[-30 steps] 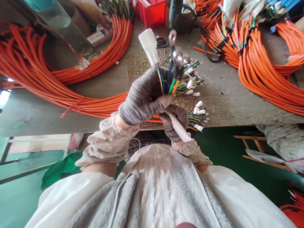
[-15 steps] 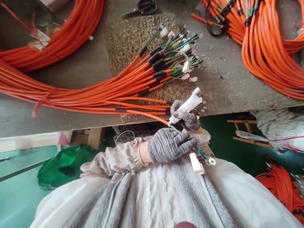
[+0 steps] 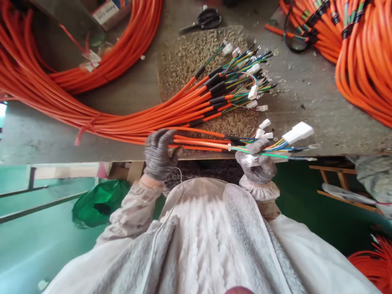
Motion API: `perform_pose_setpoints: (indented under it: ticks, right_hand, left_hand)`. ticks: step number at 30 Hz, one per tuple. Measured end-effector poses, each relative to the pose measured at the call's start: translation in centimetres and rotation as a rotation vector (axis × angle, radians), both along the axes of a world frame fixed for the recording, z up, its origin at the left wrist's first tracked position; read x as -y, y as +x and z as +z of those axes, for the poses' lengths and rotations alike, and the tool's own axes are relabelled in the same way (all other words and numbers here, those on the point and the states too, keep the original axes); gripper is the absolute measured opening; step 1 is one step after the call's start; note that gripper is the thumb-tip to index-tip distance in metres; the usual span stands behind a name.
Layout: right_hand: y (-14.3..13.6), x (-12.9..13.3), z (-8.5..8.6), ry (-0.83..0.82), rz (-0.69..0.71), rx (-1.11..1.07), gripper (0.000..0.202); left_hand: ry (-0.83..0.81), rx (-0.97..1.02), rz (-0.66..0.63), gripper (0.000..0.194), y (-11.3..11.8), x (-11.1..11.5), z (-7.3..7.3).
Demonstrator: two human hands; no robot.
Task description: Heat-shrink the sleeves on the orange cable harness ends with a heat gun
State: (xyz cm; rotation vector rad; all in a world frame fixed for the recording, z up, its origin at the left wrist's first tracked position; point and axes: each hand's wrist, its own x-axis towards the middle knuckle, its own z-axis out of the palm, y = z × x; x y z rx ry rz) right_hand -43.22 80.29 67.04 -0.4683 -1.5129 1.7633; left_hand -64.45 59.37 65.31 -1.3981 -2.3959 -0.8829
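Note:
My right hand [image 3: 259, 163], in a grey knit glove, is closed around the loose coloured wires at the end of an orange cable [image 3: 205, 143]. A white connector [image 3: 298, 132] sticks out to the right on those wires, and a small white band [image 3: 229, 147] circles the cable where its sheath ends. Another white piece shows at my palm, partly hidden. My left hand [image 3: 159, 154], gloved alike, is curved over the orange cables near the table edge, thumb and fingers apart. Behind it lies a bundle of orange cables [image 3: 147, 118] with black sleeves [image 3: 218, 89] and white connectors.
A rough speckled board [image 3: 177, 53] lies beneath the cable ends on the grey table [image 3: 306, 85]. Black scissors [image 3: 208, 19] rest at the back. More orange cable coils lie at left [image 3: 119, 61] and right [image 3: 358, 81]. A green bag [image 3: 94, 202] stands below the table.
My left hand has left the wires and moved left to the orange cables. My right hand now holds the wires, with the white connector pointing right. The view has shifted left.

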Motion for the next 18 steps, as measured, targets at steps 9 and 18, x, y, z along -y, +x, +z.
perform_pose_setpoints:
  ticks: [9, 18]
  right_hand:
    - [-1.8, -2.2, -1.0, -0.38, 0.056, -0.202, 0.038]
    - [-1.3, 0.2, -2.5, -0.581, -0.328, -0.089, 0.036]
  left_hand:
    - [-0.102, 0.146, -0.338, 0.03, -0.4, -6.2, -1.4]
    - [-0.422, 0.073, -0.469, 0.029, 5.2, -15.7, -1.3]
